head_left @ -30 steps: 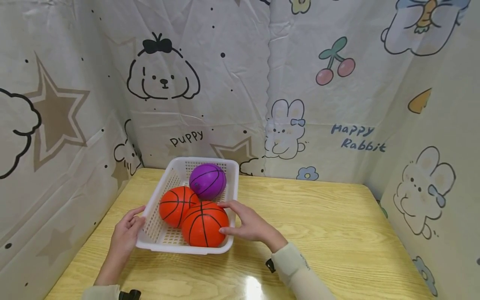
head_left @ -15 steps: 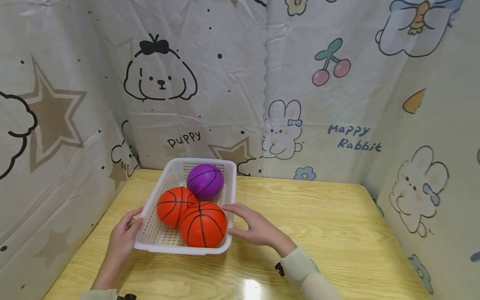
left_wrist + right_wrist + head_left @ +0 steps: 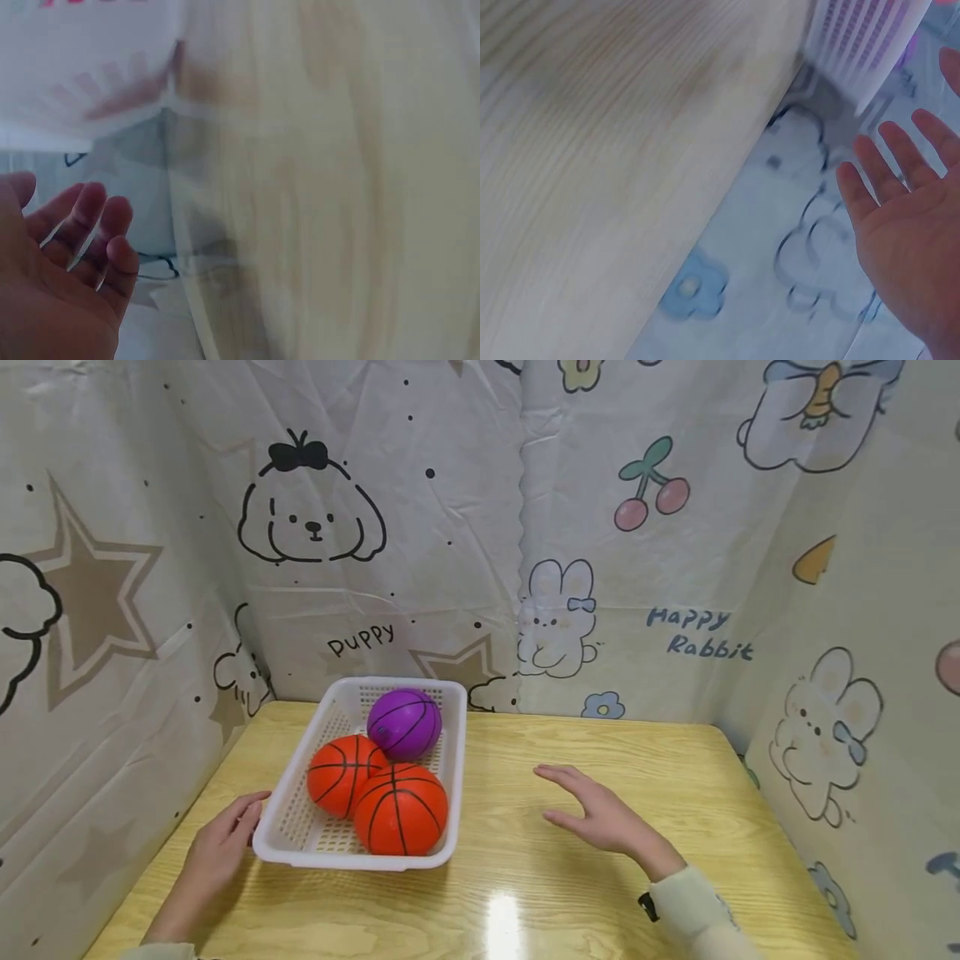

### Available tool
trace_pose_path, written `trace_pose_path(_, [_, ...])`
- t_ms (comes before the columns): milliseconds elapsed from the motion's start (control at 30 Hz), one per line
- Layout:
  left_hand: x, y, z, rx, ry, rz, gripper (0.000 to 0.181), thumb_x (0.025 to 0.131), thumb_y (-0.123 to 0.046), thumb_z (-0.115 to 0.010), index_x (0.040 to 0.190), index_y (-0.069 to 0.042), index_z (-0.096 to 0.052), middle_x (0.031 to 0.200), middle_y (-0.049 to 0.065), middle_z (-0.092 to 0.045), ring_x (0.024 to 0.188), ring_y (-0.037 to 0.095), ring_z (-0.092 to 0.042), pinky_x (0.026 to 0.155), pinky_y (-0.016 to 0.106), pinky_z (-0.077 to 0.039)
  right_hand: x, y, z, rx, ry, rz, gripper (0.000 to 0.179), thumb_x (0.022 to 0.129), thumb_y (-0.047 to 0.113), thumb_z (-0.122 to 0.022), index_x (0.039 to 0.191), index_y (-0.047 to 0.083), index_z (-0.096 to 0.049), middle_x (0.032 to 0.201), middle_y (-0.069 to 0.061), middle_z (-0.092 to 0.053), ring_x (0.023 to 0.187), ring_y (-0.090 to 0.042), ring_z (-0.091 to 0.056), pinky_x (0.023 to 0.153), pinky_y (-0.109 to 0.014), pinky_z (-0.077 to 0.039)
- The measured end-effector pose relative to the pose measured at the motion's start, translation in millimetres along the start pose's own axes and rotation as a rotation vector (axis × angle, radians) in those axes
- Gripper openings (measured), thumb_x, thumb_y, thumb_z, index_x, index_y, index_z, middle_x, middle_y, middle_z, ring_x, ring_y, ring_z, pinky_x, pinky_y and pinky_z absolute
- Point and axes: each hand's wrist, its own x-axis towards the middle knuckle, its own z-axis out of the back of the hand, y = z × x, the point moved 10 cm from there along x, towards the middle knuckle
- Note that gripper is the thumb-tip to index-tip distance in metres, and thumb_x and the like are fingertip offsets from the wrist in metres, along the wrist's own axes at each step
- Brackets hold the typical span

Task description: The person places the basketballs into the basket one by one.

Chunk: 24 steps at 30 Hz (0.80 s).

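A white perforated plastic basket (image 3: 360, 862) stands on the wooden table, left of the middle in the head view. Inside it lie a purple mini basketball (image 3: 405, 724) at the back and two orange ones, one to the left (image 3: 341, 781), one at the front right (image 3: 401, 812). Close by the basket's left side is my left hand (image 3: 217, 845); in the left wrist view, its loosely bent fingers (image 3: 88, 206) appear apart from the basket. My right hand (image 3: 606, 817) hovers over the table well right of the basket, fingers extended, holding nothing.
The wooden table (image 3: 585, 893) ends at a back edge against a printed cloth (image 3: 450, 568). That cloth also rises along the left and right sides. Part of the basket's wall (image 3: 855, 37) shows at the top of the right wrist view.
My right hand has left the front orange ball and basket rim and moved right. My left hand has let go of the rim and drawn slightly left and down. The balls stay in the basket.
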Motion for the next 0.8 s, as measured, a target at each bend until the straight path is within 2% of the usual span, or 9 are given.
trace_pose_path(133, [5.0,4.2,2.7,0.107,0.055,-0.052,0.043,0.112,-0.033,-0.043,0.142,-0.006,-0.059,0.112,0.015,-0.072,0.084,0.006,-0.062,0.069,0.036,-0.049,-19.8,-27.6,20.2,-0.057,-0.047,-0.053,0.061,0.102,0.036,-0.065,0.157,0.021,-0.044,0.159,-0.009,-0.046,0.144,-0.039,-0.046,0.111,-0.064,-0.040])
trace_pose_path(200, [9.3,3.4,7.1,0.146,0.061,-0.090,0.041,0.111,-0.030,-0.046,0.141,-0.004,-0.059,0.110,0.014,-0.071,0.081,0.008,-0.061,0.066,0.035,-0.047,-29.2,-38.3,30.4,-0.083,-0.068,-0.071,0.061,0.102,0.035,-0.066,0.157,0.020,-0.045,0.158,-0.011,-0.047,0.143,-0.041,-0.047,0.110,-0.065,-0.041])
trace_pose_path(333, [20.3,-0.2,17.5,0.183,0.072,-0.130,0.042,0.111,-0.028,-0.049,0.141,0.000,-0.057,0.108,0.016,-0.069,0.082,0.015,-0.060,0.064,0.032,-0.046,-44.9,-54.9,50.2,-0.123,-0.094,-0.100,0.061,0.102,0.036,-0.065,0.156,0.016,-0.045,0.157,-0.014,-0.048,0.142,-0.043,-0.047,0.109,-0.066,-0.040])
trace_pose_path(467, [31.3,-6.0,27.2,0.218,0.098,-0.165,0.045,0.110,-0.027,-0.050,0.142,0.004,-0.053,0.110,0.019,-0.068,0.087,0.023,-0.061,0.068,0.037,-0.048,-55.4,-66.3,69.2,-0.156,-0.112,-0.130,0.062,0.103,0.036,-0.065,0.156,0.014,-0.044,0.156,-0.017,-0.047,0.142,-0.046,-0.045,0.108,-0.068,-0.039])
trace_pose_path(633, [36.5,-25.2,44.9,0.302,0.077,-0.241,0.047,0.109,-0.029,-0.053,0.142,0.004,-0.054,0.113,0.021,-0.069,0.092,0.033,-0.066,0.071,0.047,-0.051,-67.4,-73.8,90.3,-0.232,-0.128,-0.152,0.063,0.102,0.036,-0.065,0.156,0.012,-0.044,0.155,-0.020,-0.047,0.141,-0.049,-0.044,0.107,-0.069,-0.038])
trace_pose_path(800, [35.4,-52.1,65.5,0.347,0.000,-0.305,0.046,0.108,-0.028,-0.055,0.141,0.003,-0.055,0.117,0.026,-0.067,0.101,0.046,-0.065,0.080,0.062,-0.051,-74.9,-65.0,116.5,-0.346,-0.207,-0.090,0.064,0.099,0.028,-0.071,0.154,0.007,-0.046,0.152,-0.023,-0.049,0.136,-0.050,-0.046,0.104,-0.070,-0.039])
